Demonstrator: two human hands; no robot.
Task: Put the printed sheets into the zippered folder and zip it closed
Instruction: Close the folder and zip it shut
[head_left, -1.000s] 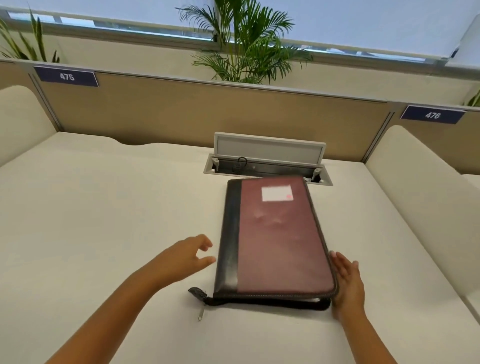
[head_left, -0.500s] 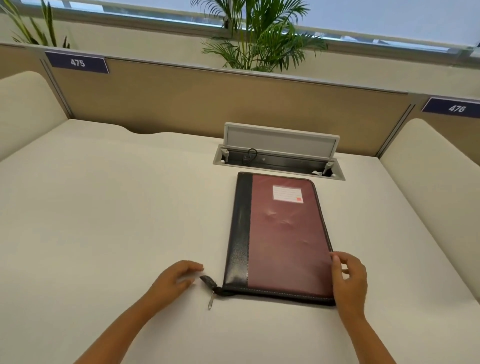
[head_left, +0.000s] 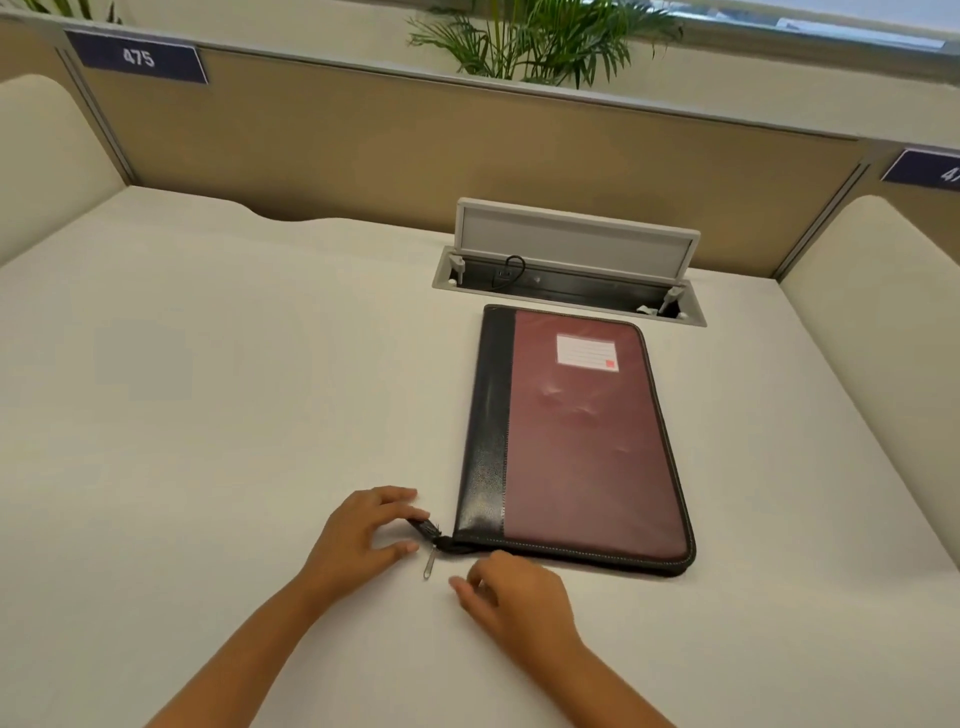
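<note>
The zippered folder (head_left: 582, 441), maroon with a black spine strip and a white label, lies closed on the white desk (head_left: 208, 415). No printed sheets show. Its black zipper tail (head_left: 428, 531) sticks out at the near left corner, and the metal zipper pull (head_left: 430, 564) lies on the desk below it. My left hand (head_left: 358, 540) rests on the desk with its fingertips touching the tail's end, the thumb apart from it. My right hand (head_left: 511, 592) hovers just below the folder's near edge with its fingers loosely curled, holding nothing, a short way right of the pull.
An open cable hatch (head_left: 569, 265) with a raised grey lid sits in the desk just behind the folder. A tan partition (head_left: 415, 150) with number plates closes the back, and padded dividers (head_left: 878, 332) stand at both sides. A plant stands behind the partition.
My right hand left the folder's near right corner and moved left, close to the zipper pull. My left hand slid right until its fingertips reached the zipper tail. The view tilted down.
</note>
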